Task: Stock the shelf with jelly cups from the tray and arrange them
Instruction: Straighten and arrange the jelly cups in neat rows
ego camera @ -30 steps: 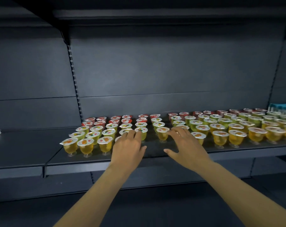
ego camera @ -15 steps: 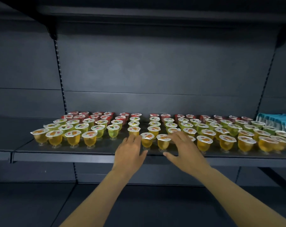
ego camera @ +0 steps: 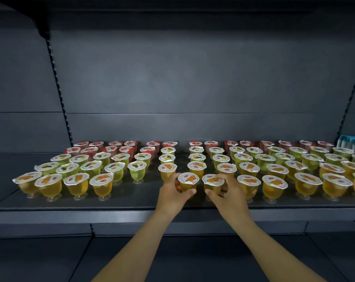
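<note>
Both hands reached onto the dark shelf (ego camera: pixel 131 202) in the lower middle of the frame, each clamped on its own jelly cup. The left hand (ego camera: pixel 173 193) curled around the left orange cup (ego camera: pixel 187 183), thumb across its front and fingers behind it. The right hand (ego camera: pixel 227 193) wrapped the right orange cup (ego camera: pixel 212 184) in the same way, thumb in front. The two cups stood upright just beside each other, their foil lids near but not clearly touching, and the thumbs were close together below them. Whether the cups' feet rested on the shelf or were lifted off it could not be told, since the hands hid their bases.

The held cups sat in the front row, in a gap between four orange cups (ego camera: pixel 70 185) toward the lower left and a longer run of orange cups (ego camera: pixel 302 186) toward the right. Behind these, across the middle of the frame, stood rows of green cups (ego camera: pixel 241 157), and against the back panel a row of red cups (ego camera: pixel 231 144). At the right edge of the frame, a pale blue package (ego camera: pixel 353 142) lay beside the rearmost cups.
</note>
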A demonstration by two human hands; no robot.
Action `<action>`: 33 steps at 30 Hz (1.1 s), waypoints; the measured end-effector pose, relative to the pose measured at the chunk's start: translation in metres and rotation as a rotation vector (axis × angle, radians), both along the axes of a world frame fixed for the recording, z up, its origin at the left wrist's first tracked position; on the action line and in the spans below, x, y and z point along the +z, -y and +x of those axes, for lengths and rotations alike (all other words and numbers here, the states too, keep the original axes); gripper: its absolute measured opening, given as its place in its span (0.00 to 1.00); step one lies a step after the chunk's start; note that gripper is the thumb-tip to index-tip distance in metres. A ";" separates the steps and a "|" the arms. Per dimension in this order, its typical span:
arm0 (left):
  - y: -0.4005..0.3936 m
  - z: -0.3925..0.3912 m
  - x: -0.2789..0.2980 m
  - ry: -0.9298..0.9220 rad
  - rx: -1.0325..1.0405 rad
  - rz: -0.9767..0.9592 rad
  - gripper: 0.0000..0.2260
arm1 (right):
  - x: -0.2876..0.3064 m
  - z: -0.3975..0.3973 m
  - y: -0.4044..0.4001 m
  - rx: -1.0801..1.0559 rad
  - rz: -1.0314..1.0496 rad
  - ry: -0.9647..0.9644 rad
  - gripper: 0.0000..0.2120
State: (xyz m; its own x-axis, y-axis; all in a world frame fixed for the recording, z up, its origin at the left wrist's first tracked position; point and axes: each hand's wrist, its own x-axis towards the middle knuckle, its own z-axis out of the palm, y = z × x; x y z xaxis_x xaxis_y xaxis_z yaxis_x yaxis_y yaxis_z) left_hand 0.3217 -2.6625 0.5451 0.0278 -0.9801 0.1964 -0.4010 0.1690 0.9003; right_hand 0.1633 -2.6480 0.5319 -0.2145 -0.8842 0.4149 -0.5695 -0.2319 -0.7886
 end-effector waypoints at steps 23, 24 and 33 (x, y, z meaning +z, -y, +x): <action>0.000 0.122 -0.012 -0.010 0.283 -0.099 0.17 | -0.016 0.116 0.017 0.173 0.000 0.168 0.24; 0.000 0.122 -0.012 -0.007 0.278 -0.101 0.16 | -0.016 0.116 0.018 0.169 -0.003 0.162 0.24; -0.001 0.123 -0.008 0.052 0.261 -0.109 0.16 | -0.015 0.118 0.016 0.145 -0.016 0.120 0.25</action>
